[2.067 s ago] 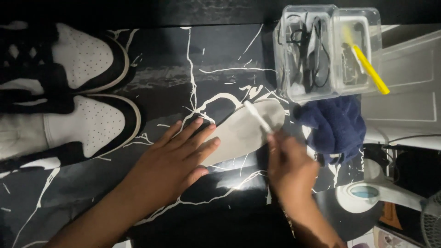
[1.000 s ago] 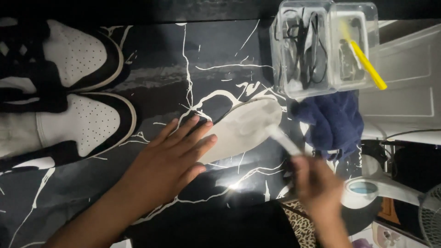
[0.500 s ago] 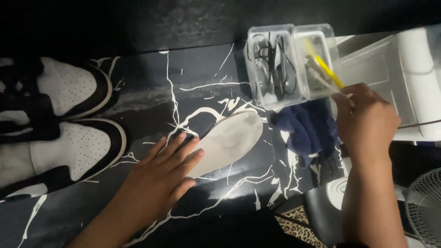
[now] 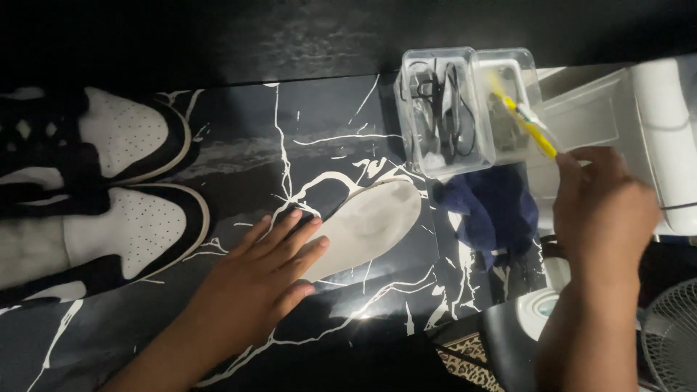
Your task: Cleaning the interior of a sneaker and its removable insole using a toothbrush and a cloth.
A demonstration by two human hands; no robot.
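Your left hand lies flat and open, pinning the insole to the table. At 2 o'clock, your right hand grips a toothbrush over the bins.

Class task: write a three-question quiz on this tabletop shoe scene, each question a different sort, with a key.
1. True or false: the left hand lies flat on the insole.
2. What does the right hand touch? A) yellow-handled brush B) sneaker C) fan
3. What lies directly below the clear boxes in the picture?

Key: 1 true; 2 A; 3 the dark blue cloth.
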